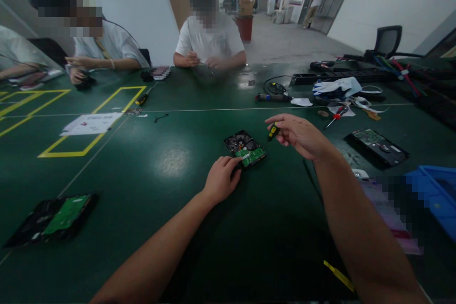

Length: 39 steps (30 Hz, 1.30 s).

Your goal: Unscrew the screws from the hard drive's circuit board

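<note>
A hard drive with a green circuit board (251, 156) lies on the dark green table, near the middle of the head view. My left hand (223, 178) rests at its near left edge, fingers closed on the drive's edge. To the right of the drive, my right hand (297, 134) holds a yellow and black screwdriver (273, 131) between thumb and fingers. The screwdriver's shaft points down toward the drive's right corner; whether its tip touches anything cannot be made out.
Another hard drive (379, 147) lies at right, beside a blue bin (436, 194). One more drive (67, 216) is at lower left. Gloves (337, 88), a red screwdriver (340, 113) and a black tool (273, 98) lie behind my right hand. People sit across the table (192, 123).
</note>
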{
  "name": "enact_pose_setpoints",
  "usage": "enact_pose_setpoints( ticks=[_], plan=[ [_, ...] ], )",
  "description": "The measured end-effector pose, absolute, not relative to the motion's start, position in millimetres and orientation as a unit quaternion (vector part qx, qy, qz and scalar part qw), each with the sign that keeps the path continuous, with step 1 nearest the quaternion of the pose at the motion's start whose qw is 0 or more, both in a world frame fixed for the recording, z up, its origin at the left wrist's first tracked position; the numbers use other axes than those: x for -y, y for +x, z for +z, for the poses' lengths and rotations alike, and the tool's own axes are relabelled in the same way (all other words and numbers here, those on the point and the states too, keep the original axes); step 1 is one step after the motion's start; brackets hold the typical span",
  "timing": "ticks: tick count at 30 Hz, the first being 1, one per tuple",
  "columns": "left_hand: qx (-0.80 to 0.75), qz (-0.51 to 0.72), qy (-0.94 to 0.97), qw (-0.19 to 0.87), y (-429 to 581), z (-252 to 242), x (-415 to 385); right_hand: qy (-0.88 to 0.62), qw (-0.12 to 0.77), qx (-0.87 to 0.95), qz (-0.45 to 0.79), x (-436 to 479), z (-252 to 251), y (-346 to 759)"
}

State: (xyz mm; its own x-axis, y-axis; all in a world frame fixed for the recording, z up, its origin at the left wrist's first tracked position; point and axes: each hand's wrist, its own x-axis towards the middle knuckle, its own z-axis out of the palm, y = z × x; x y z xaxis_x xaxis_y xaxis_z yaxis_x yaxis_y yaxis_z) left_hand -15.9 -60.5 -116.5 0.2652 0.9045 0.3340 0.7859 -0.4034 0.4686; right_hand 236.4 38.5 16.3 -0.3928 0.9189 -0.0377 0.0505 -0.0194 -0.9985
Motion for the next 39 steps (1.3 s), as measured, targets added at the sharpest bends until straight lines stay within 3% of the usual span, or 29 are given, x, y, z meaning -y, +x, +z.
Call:
enact_pose_setpoints(
  ticks=[7,24,33,39],
  plan=[
    [-0.538,0.282,0.788,0.104,-17.2,-118.8,59.1,-0.424,0.39,0.625,0.527,-38.5,16.9,238.3],
    [-0.534,0.29,0.788,0.1,-15.2,-118.4,59.8,-0.393,0.352,0.598,0.603,-33.8,18.1,230.2],
    [-0.531,0.291,0.79,0.1,-16.0,-119.8,59.2,-0.388,0.375,0.541,0.645,-36.0,14.5,227.7],
    [-0.539,0.287,0.785,0.102,-16.0,-119.4,59.2,-0.404,0.365,0.586,0.6,-36.0,16.8,230.3]
  ],
)
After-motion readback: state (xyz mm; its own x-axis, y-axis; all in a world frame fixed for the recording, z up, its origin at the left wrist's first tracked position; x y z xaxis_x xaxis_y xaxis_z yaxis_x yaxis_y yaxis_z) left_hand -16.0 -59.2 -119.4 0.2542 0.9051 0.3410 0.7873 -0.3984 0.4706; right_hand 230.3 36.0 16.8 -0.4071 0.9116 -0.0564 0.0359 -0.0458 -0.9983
